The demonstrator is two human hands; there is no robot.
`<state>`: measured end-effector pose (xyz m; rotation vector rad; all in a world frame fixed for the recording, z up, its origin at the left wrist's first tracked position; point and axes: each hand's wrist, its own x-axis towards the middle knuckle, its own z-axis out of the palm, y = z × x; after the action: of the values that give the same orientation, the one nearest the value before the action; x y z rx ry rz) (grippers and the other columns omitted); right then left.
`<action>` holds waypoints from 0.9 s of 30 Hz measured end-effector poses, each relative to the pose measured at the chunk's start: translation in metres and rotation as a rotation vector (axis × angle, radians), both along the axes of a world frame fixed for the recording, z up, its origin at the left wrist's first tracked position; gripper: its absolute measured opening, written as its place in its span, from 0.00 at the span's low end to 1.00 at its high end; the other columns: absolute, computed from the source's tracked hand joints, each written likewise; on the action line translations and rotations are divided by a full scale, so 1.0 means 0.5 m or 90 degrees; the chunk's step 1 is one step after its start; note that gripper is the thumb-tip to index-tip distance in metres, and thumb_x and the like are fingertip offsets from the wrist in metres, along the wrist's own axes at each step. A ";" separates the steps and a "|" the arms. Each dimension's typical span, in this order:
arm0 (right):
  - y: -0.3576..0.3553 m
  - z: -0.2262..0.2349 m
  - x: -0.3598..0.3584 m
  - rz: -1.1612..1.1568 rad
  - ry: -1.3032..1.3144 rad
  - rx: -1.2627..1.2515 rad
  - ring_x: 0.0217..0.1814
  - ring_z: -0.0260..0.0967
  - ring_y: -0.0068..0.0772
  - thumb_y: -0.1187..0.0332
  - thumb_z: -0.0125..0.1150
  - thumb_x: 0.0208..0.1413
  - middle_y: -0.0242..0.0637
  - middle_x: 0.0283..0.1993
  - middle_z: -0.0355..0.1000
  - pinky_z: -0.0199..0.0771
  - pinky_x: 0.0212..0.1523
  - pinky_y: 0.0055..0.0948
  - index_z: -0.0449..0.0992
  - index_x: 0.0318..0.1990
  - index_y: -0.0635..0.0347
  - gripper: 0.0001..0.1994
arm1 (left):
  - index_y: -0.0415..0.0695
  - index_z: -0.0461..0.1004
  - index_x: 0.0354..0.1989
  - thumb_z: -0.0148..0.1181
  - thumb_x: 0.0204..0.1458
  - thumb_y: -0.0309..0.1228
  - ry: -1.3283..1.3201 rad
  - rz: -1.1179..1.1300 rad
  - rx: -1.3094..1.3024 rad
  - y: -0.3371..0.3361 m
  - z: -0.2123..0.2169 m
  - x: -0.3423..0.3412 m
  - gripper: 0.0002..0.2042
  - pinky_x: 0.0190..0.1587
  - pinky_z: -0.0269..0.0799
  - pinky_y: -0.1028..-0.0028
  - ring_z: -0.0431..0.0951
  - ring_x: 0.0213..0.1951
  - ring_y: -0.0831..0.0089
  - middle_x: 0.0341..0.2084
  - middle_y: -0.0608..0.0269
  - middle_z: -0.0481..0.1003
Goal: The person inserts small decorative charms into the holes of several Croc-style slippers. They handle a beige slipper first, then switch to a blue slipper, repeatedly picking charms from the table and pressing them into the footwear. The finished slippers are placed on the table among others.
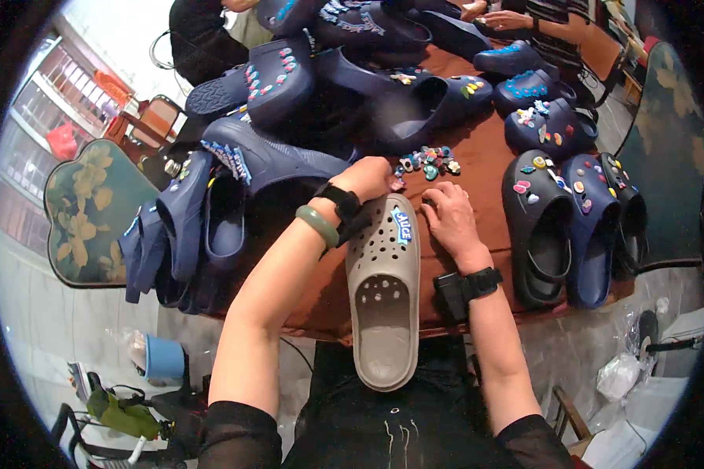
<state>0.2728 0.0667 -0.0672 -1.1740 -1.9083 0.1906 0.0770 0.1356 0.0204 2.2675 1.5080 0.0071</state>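
Note:
A grey-beige clog lies lengthwise before me, its heel projecting past the table's near edge. A blue letter-shaped charm is fixed among the holes on its upper. My left hand is at the clog's toe with its fingers drawn together beside a small pile of colourful shoe charms. Its fingertips are partly hidden, so what they pinch is unclear. Just right of the clog, my right hand rests on the brown cloth with bent fingers apart, holding nothing visible.
Dark blue clogs crowd the left and far side of the brown-covered table. On the right stand black clogs and a blue clog with charms. Other people's hands are across the table. Chairs flank both sides; a blue bucket stands lower left.

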 end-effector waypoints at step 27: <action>0.006 -0.012 0.016 0.032 0.008 -0.018 0.49 0.66 0.45 0.70 0.64 0.50 0.40 0.43 0.70 0.65 0.52 0.41 0.76 0.39 0.58 0.08 | 0.36 0.75 0.37 0.64 0.50 0.31 -0.410 0.178 0.009 -0.159 0.102 -0.047 0.11 0.31 0.73 0.67 0.79 0.28 0.64 0.25 0.52 0.76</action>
<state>0.2806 0.0698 -0.0734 -1.1419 -1.9308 0.2532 0.0535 0.0563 0.0716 1.7814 1.4301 0.7518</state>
